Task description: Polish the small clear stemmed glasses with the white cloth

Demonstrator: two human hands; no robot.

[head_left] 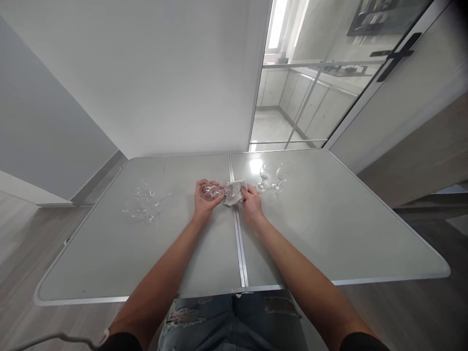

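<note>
My left hand (205,199) is wrapped round the bowl of a clear stemmed glass (212,191), which lies sideways above the middle of the table. A pale grey cloth (234,192) is pinched in my right hand (251,200) and covers the foot end of that glass. Just beyond my right hand, two clear stemmed glasses, a nearer-left one (262,178) and another beside it (281,176), stand upright. Over on the left, several clear glasses (146,202) lie close together on the tabletop; their outlines are faint.
The pale folding table (300,234) has a metal seam (239,243) down its middle and a metal rim. Behind it rises a white wall (175,87). A glass-panelled door (310,97) with a black handle (398,56) is at the back right.
</note>
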